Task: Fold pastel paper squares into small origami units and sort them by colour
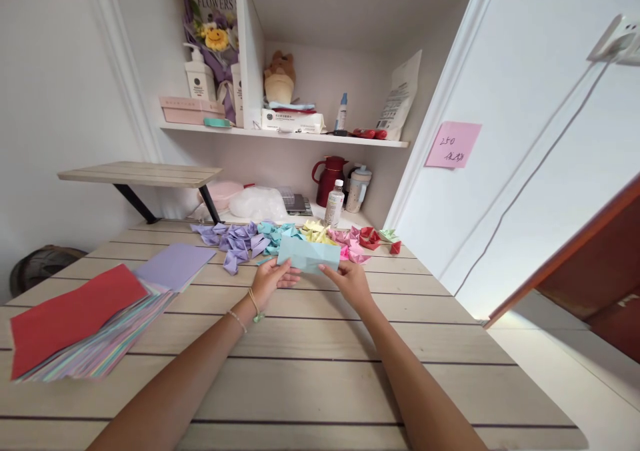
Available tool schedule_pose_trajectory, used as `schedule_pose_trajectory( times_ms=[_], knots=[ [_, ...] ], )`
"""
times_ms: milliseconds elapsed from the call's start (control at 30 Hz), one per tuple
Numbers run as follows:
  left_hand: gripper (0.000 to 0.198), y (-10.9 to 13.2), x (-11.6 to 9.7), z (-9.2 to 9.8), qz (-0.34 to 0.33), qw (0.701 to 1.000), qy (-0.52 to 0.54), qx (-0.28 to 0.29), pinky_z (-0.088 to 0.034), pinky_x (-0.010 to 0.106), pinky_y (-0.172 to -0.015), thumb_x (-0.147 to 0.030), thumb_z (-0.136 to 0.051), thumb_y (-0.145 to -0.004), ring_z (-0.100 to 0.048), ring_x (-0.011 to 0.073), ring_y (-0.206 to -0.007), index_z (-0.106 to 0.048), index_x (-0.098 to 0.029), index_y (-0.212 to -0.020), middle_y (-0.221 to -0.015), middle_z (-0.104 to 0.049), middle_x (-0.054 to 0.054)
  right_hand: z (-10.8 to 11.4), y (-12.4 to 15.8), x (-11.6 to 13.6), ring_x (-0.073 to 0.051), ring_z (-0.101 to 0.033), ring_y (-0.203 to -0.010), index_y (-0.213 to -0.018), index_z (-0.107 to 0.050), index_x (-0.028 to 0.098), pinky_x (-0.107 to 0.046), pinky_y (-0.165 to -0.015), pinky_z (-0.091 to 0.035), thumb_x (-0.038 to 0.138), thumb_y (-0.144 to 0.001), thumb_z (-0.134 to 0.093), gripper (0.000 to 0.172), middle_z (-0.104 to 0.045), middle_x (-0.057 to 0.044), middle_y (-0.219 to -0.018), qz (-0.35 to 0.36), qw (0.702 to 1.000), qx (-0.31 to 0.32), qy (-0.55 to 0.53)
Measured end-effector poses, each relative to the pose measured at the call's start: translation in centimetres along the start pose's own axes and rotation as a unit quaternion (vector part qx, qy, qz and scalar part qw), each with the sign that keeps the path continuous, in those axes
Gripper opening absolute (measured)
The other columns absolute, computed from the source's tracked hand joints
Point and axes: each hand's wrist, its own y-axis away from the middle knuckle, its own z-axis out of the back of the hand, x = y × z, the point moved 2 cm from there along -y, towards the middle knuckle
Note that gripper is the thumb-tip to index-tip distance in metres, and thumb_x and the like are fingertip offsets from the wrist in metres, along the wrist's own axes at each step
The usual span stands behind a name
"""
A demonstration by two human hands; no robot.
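A light blue sheet of paper [306, 253], long and narrow with a crease across it, is held up above the wooden table [300, 384]. My left hand [270, 281] pinches its lower left corner, thumb in front. At the lower right corner, my right hand [350, 281] grips it between thumb and fingers. Just behind the sheet lie folded paper pieces in color groups: purple [240, 241], teal [280, 234], yellow [320, 231], pink [353, 241], red [370, 238] and pale green [389, 235]. The sheet hides part of them.
A stack of colored paper [85, 317] with a red sheet on top lies at the left, beside a purple sheet [177, 266]. Behind the folded pieces stand a plastic bottle [335, 204], a dark red jug [330, 181] and a cup [358, 189]. A small raised shelf [140, 173] stands back left.
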Motion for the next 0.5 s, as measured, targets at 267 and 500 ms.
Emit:
schedule_pose_trajectory(
  times_ms=[267,500],
  knots=[
    [0.032,-0.4,0.2,0.5,0.000,1.000,-0.009,-0.018,-0.055,0.028,-0.062,-0.034,-0.068,-0.069,-0.068,0.0206,-0.068,-0.058,-0.011,-0.088,-0.076,-0.070,0.013,-0.2,0.3,0.2,-0.016,-0.059,-0.047,-0.070,-0.063,0.018,-0.025,-0.045,-0.046,0.056,-0.063,-0.064,0.039,-0.067,-0.002,-0.061,-0.133,0.971,0.060,-0.189],
    [0.033,-0.3,0.2,0.1,-0.026,0.999,0.021,-0.012,-0.054,0.036,-0.076,-0.028,-0.072,-0.064,-0.068,0.0231,-0.075,-0.054,-0.012,-0.087,-0.076,-0.069,0.008,-1.7,0.5,-0.5,-0.022,-0.065,-0.073,-0.073,-0.061,0.016,-0.030,-0.061,-0.054,0.051,-0.059,-0.069,0.039,-0.065,-0.003,-0.070,-0.134,0.956,0.024,-0.258]
  ],
)
